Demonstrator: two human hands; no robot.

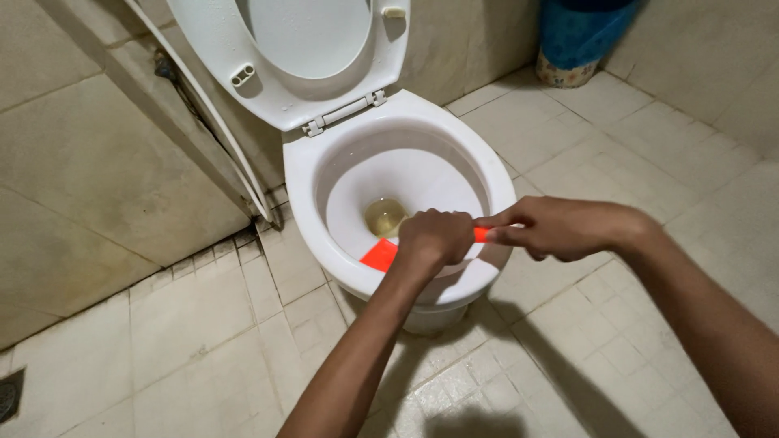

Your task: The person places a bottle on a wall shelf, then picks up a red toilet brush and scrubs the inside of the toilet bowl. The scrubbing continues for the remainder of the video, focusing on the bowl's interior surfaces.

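The orange-red scrubber (380,255) sits over the front part of the toilet bowl (324,174), its flat wedge-shaped end showing just inside the rim and its handle running rightward between our two hands. Our left hand (434,238) is curled into a tight fist around the middle of the handle, fingers folded under so that none of them is spread. Our right hand (560,227) holds the far end; the fingers lie pressed together along the handle, with a short orange strip showing between the two hands. Both hands hover above the bowl's near rim, close together but not touching each other as far as we can tell.

The bowl is white and holds a small pool of yellowish water (385,215) at its bottom. The seat and lid (292,49) are tipped up against the wall behind. A white pipe (219,130) slants down the wall to the left of the bowl. A blue bucket (580,36) stands in the far corner on the pale tiled floor (203,341), well apart from the toilet.
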